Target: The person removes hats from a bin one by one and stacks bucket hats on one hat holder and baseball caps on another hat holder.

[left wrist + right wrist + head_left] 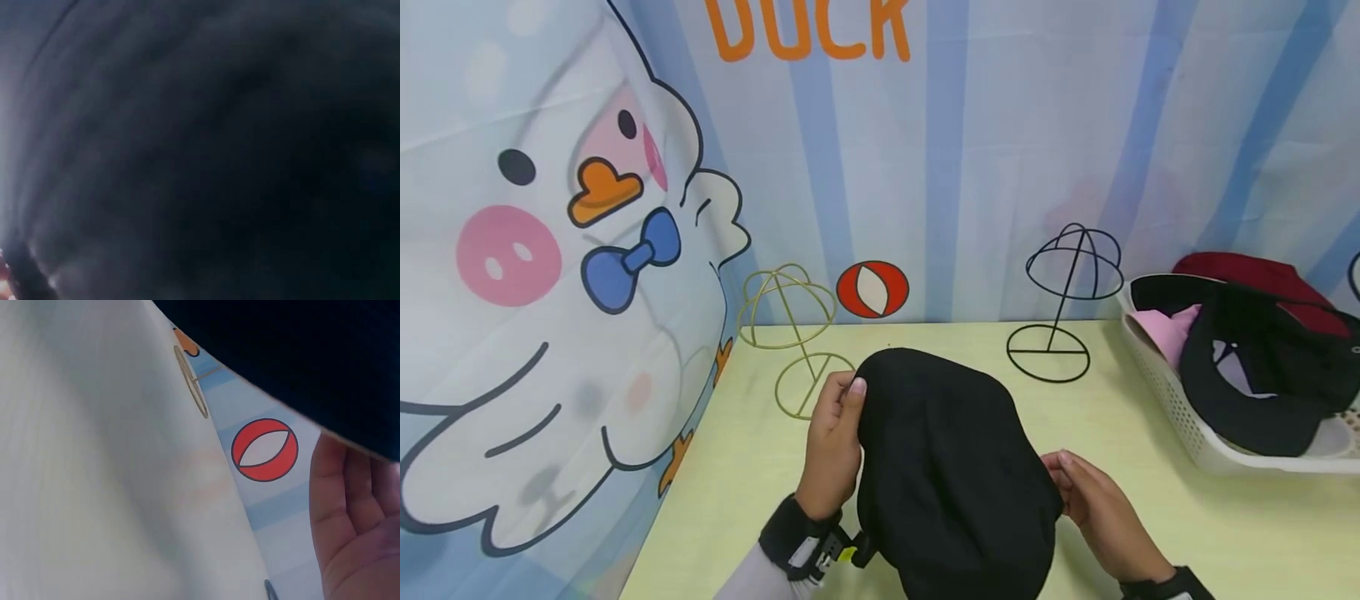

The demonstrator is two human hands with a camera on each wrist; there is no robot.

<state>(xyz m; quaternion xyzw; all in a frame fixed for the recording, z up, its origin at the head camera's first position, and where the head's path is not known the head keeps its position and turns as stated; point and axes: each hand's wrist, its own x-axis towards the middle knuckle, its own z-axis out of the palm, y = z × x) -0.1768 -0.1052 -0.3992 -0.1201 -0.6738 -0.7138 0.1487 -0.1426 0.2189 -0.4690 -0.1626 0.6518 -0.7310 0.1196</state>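
You have a black cap (958, 467) between your hands, filling the lower middle of the head view. Your left hand (832, 450) grips its upper-left edge, the thumb lying on the near side. Your right hand (1101, 517) touches the right edge with its fingertips – the right wrist view shows fingers reaching behind that rim, but you cannot tell whether they pinch it. The left wrist view is nearly all dark, blurred fabric. Just beyond your left hand, left of centre, a gold wire hat stand (793, 317) stands on the pale yellow table (1262, 533); a black wire hat stand (1064, 298) stands right of centre. At the right edge sits a white perforated basket (1176, 412) holding a black peaked cap (1247, 425), something maroon (1262, 271) and something pink (1168, 332). A cartoon duck backdrop (512, 350) covers the left side – orange lettering along the top.
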